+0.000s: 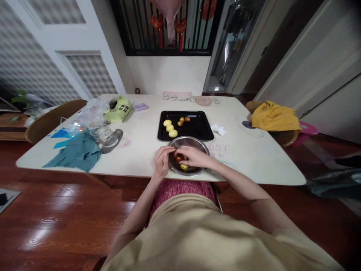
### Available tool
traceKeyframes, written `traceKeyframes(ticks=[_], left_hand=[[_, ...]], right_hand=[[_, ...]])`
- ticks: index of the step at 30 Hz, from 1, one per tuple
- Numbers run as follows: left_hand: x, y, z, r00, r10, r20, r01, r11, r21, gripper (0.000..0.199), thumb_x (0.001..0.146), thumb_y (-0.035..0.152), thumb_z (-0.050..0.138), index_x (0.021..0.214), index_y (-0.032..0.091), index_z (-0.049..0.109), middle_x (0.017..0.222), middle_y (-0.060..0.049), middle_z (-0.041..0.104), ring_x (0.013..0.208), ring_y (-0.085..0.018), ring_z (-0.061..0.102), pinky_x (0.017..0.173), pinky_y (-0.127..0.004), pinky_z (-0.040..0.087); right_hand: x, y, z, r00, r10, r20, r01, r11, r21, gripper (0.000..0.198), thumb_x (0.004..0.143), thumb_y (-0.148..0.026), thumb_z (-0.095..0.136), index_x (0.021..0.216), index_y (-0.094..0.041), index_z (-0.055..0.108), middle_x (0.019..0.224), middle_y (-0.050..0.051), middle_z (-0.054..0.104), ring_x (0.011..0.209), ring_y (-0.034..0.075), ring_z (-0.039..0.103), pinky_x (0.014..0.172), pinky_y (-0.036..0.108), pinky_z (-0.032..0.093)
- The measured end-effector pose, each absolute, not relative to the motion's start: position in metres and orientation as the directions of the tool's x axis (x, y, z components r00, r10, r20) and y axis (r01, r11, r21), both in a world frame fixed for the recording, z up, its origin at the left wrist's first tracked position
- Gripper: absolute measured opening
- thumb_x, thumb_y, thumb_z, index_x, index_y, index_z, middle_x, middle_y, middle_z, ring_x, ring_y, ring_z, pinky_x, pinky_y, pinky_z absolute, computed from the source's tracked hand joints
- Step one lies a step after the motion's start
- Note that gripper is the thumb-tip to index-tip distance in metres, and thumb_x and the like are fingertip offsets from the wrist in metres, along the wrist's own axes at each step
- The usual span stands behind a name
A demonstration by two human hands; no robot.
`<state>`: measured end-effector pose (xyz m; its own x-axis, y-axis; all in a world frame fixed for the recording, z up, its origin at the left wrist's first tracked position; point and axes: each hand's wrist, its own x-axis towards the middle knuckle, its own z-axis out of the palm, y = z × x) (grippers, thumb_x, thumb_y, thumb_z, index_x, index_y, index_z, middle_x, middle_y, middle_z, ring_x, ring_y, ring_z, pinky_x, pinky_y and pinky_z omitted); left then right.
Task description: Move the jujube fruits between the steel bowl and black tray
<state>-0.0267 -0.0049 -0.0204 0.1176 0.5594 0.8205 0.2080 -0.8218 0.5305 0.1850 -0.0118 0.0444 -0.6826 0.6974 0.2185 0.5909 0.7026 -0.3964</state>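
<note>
A metal bowl stands at the table's near edge, with glossy reddish-brown pieces and a yellow round piece inside. My left hand is at the bowl's left rim, its fingers bent over the edge and the thumb outside. Reaching in from the right, my right hand has its thumb and fingers curled about a reddish-brown round piece, partly hidden by the fingers. Just beyond the bowl lies a black tray. Three yellow round pieces sit at its left, and several smaller yellow-brown pieces near its middle.
To the left on the white table are a teal cloth, a clear jug, crumpled plastic bags and a green bag. A white tissue lies right of the tray. A yellow cloth covers a chair at right.
</note>
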Motion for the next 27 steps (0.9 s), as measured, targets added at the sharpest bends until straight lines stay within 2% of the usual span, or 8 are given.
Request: traceKeyframes(ticks=[4, 12, 15, 20, 27], left_hand=[[-0.027, -0.005, -0.020, 0.133, 0.553, 0.822, 0.199, -0.828, 0.525, 0.047, 0.116, 0.032, 0.032, 0.113, 0.018, 0.077, 0.112, -0.011, 0.077, 0.107, -0.021, 0.072, 0.096, -0.037, 0.057], [-0.027, -0.004, -0.021, 0.147, 0.559, 0.816, 0.188, -0.826, 0.531, 0.048, 0.116, 0.033, 0.032, 0.113, 0.018, 0.078, 0.113, -0.011, 0.078, 0.108, -0.021, 0.072, 0.096, -0.038, 0.058], [-0.027, -0.003, -0.021, 0.147, 0.567, 0.811, 0.198, -0.820, 0.537, 0.050, 0.116, 0.035, 0.032, 0.113, 0.018, 0.078, 0.113, -0.012, 0.078, 0.109, -0.021, 0.073, 0.095, -0.038, 0.059], [-0.027, -0.003, -0.021, 0.147, 0.580, 0.801, 0.193, -0.811, 0.552, 0.049, 0.116, 0.036, 0.032, 0.112, 0.018, 0.078, 0.112, -0.012, 0.078, 0.108, -0.021, 0.073, 0.094, -0.038, 0.059], [-0.032, 0.008, -0.008, 0.112, 0.598, 0.794, 0.221, -0.794, 0.567, 0.039, 0.115, 0.032, 0.039, 0.109, 0.018, 0.075, 0.107, -0.010, 0.078, 0.104, -0.021, 0.073, 0.093, -0.037, 0.059]], right_hand=[[0.180, -0.004, 0.038, -0.690, 0.705, 0.164, 0.602, 0.685, -0.409, 0.028, 0.087, -0.009, 0.079, 0.115, -0.014, 0.073, 0.109, 0.013, 0.076, 0.101, 0.026, 0.072, 0.091, 0.038, 0.056], [0.185, -0.001, 0.035, -0.681, 0.703, 0.204, 0.555, 0.678, -0.483, 0.019, 0.092, -0.014, 0.079, 0.110, -0.015, 0.076, 0.111, 0.012, 0.079, 0.106, 0.027, 0.074, 0.098, 0.040, 0.057], [0.196, -0.009, 0.037, -0.642, 0.703, 0.307, 0.515, 0.692, -0.506, 0.015, 0.100, -0.023, 0.071, 0.114, -0.018, 0.076, 0.115, 0.011, 0.079, 0.109, 0.026, 0.073, 0.101, 0.042, 0.057], [0.219, -0.037, 0.033, -0.466, 0.725, 0.508, 0.498, 0.689, -0.527, 0.021, 0.108, -0.032, 0.059, 0.112, -0.020, 0.077, 0.112, 0.011, 0.080, 0.105, 0.026, 0.074, 0.097, 0.043, 0.059], [0.246, -0.061, -0.006, -0.306, 0.637, 0.708, 0.524, 0.733, -0.434, 0.023, 0.109, -0.030, 0.057, 0.117, -0.024, 0.077, 0.115, 0.010, 0.081, 0.115, 0.027, 0.074, 0.104, 0.049, 0.059]])
